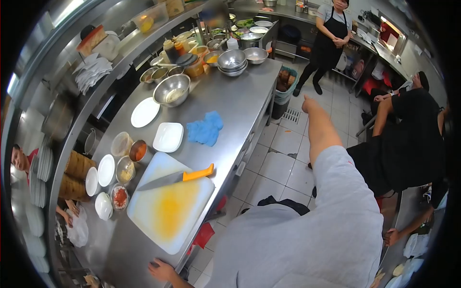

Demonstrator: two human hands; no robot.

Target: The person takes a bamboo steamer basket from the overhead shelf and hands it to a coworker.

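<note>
My left hand rests on the steel counter near its front edge, below the cutting board, with fingers spread and nothing held. My right arm is stretched out over the tiled floor, and my right hand is at its far end, small in view, with one finger extended and the others hard to make out. On the stained white cutting board lies a knife with an orange handle. Beyond the board are a white square dish and a crumpled blue cloth.
Bowls of ingredients and white plates line the counter's left side. Metal bowls stand at its far end. A bin is beyond it. One person in an apron stands ahead; others are at right and behind the left shelf.
</note>
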